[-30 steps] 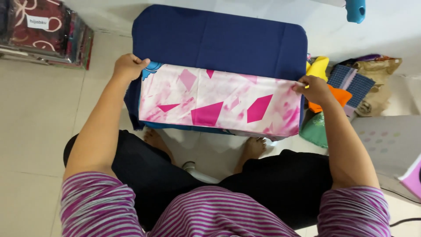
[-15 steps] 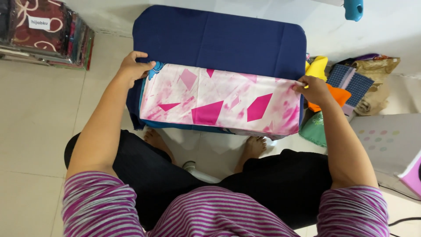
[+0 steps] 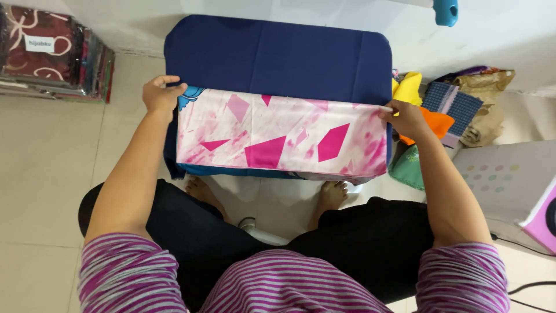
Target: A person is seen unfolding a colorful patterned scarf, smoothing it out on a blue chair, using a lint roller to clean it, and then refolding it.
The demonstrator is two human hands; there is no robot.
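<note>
A folded pink-and-white cloth with magenta shapes (image 3: 278,136) lies across the near half of a dark blue padded board (image 3: 278,55). My left hand (image 3: 159,93) pinches the cloth's top left corner, where a light blue patch shows. My right hand (image 3: 403,117) pinches the top right corner at the board's right edge. The cloth is stretched flat between both hands, and its lower edge hangs over the board's near side, showing a blue underside.
A stack of wrapped fabrics (image 3: 55,52) stands at far left on the tiled floor. A heap of yellow, orange, green and checked cloths (image 3: 446,113) lies right of the board. A grey box (image 3: 509,185) sits at right. My feet rest under the board.
My left hand briefly opened and shifted at the left corner, then pinched it again. The view moved slightly; the cloth stays spread in place.
</note>
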